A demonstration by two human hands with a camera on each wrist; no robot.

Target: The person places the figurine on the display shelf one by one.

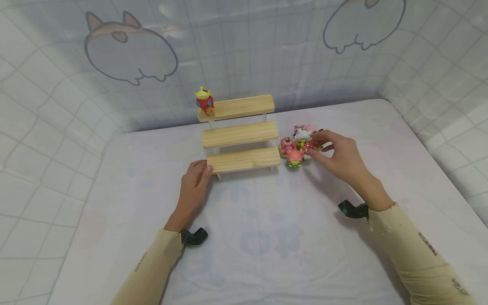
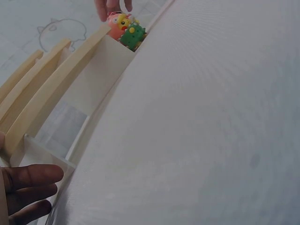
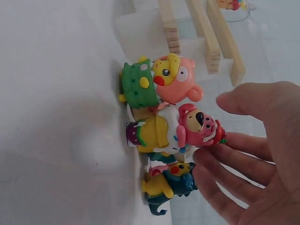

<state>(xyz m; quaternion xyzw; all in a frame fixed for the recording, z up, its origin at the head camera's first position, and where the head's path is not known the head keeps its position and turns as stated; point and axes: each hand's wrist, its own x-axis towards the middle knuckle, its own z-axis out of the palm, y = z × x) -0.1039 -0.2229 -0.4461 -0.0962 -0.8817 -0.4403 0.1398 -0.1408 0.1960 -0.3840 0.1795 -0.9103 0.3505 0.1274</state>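
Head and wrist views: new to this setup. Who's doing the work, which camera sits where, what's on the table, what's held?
No robot here: a person works with two bare hands. The wide picture comes from a camera on the head, looking forward and down; the other two come from cameras on the left and right wrists.

On the pale-covered table stands a three-step wooden shelf, with one yellow-headed figurine at the top step's left end. A cluster of small figurines sits by the shelf's right side.

The left hand holds the lowest step's left end. The right hand is at the cluster, its thumb clear of the figurines; it seems to grip nothing.
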